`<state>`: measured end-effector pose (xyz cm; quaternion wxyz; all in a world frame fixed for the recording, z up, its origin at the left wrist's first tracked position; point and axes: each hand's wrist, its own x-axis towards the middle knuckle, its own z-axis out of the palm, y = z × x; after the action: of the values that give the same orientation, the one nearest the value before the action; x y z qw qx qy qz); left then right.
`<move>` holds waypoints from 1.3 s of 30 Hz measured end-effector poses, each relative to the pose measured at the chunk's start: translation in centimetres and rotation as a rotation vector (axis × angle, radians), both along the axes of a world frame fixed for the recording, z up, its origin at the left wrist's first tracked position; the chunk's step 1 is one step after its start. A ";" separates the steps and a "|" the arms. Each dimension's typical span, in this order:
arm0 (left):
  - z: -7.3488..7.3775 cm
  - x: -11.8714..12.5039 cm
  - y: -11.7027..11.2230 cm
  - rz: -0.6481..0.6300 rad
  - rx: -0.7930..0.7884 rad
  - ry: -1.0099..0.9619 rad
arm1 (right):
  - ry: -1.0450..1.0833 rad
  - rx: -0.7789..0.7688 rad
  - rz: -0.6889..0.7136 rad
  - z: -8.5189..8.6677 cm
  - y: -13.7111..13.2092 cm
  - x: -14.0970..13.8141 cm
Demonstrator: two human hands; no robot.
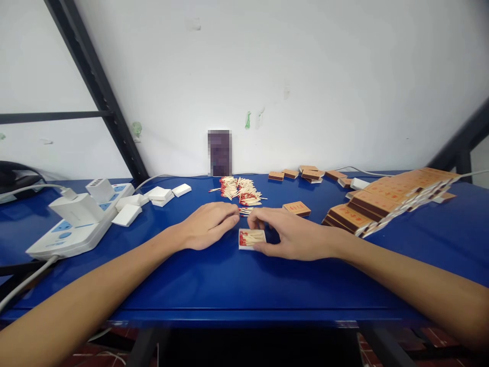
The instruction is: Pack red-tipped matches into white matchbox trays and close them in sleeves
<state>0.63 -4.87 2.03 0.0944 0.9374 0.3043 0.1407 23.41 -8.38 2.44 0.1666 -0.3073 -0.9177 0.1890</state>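
A small white matchbox tray [252,246] with red-tipped matches [250,238] lies on the blue table in front of me. My right hand [292,233] grips its right end, the thumb at the near corner and the curled fingers at the far side. Left of the tray, my left hand [210,224] rests low over the table, its fingers drawn together and pointing right. Whatever its fingertips hold, if anything, is hidden. Just beyond both hands are a few loose matches [245,211], and behind these spreads a larger match pile [239,189].
White trays [159,194] lie at left beside a power strip [89,224] with plugged-in chargers. A closed matchbox [297,208] sits beyond my right hand; stacked matchboxes [389,196] fill the right. A pixelated dark panel [219,153] leans on the wall.
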 end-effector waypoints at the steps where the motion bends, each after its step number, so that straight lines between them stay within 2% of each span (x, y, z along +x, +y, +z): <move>1: -0.1 -0.1 0.2 0.020 0.029 -0.007 | -0.012 -0.007 0.007 0.0 -0.1 0.0; 5: -0.4 -0.4 0.8 0.087 0.114 0.005 | -0.033 -0.021 0.013 0.4 -0.4 0.1; 9: -1.0 -0.5 1.3 0.114 0.117 0.026 | -0.009 -0.033 0.008 1.1 -0.1 0.7; 14: -1.5 -0.2 1.8 0.113 0.102 0.052 | 0.067 0.181 -0.169 1.2 1.4 1.7; 18: -1.4 0.5 1.9 0.143 0.070 0.085 | -0.140 0.384 -0.275 -0.2 2.5 1.3; 21: -1.4 1.0 1.9 0.159 0.062 0.089 | -0.273 0.451 -0.330 -1.1 3.3 0.8; 26: -1.4 1.3 2.0 0.140 0.060 0.049 | -0.350 0.408 -0.340 -1.5 3.8 0.4; 32: -1.2 1.0 1.7 0.090 0.051 0.011 | -0.278 0.316 -0.308 -1.2 3.0 0.3; 39: -0.9 0.4 0.8 0.069 0.082 0.019 | -0.194 0.363 -0.206 -1.1 2.4 0.6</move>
<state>0.99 -4.02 1.15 0.0482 0.9307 0.3315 0.1471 24.01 -6.01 1.38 0.1485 -0.3811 -0.9121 -0.0278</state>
